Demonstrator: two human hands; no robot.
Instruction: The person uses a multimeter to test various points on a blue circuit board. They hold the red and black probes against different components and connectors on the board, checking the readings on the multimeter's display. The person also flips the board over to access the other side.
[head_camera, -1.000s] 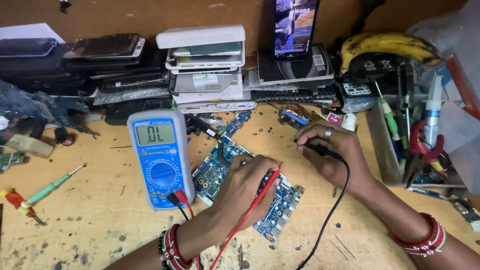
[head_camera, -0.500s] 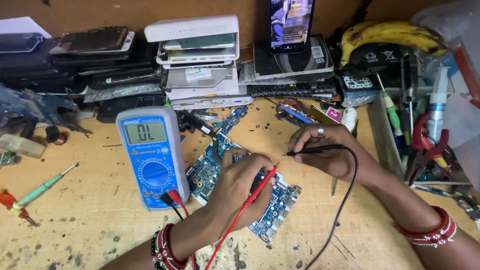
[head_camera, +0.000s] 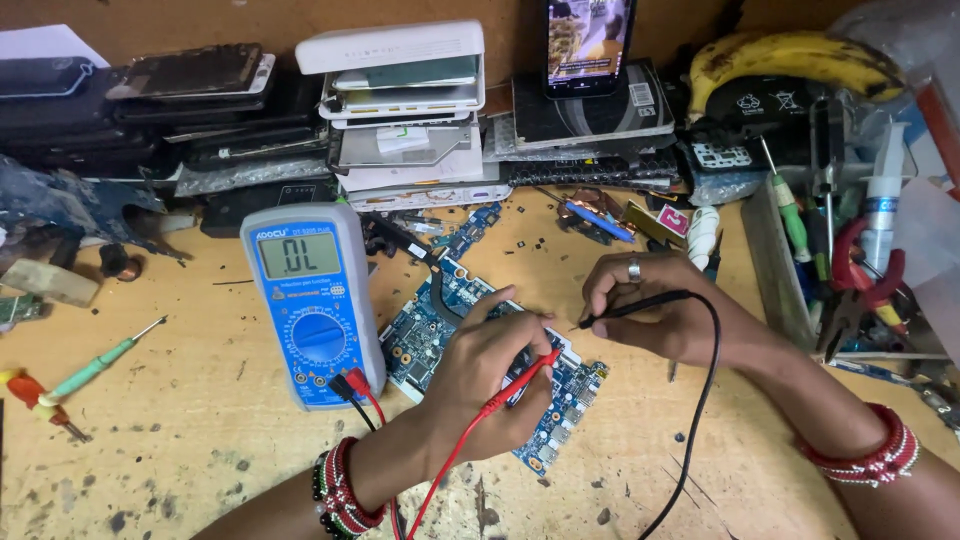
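The red probe (head_camera: 500, 395) was pinched between the fingers of the left hand (head_camera: 490, 370), its tip hidden under the fingertips on the blue circuit board (head_camera: 440, 315). The black probe (head_camera: 630, 308) was clamped in the fingers of the right hand (head_camera: 655, 305), its tip held just beside the left fingertips, over the board's middle. A slip was judged likely: with both tips so near, neighbouring contacts could be bridged. The leads ran back past the wrists; a tug could drag the blue meter (head_camera: 305, 300) left of the left hand. Loose screws (head_camera: 545, 240) lay beyond the fingers on the wooden bench (head_camera: 180, 440).
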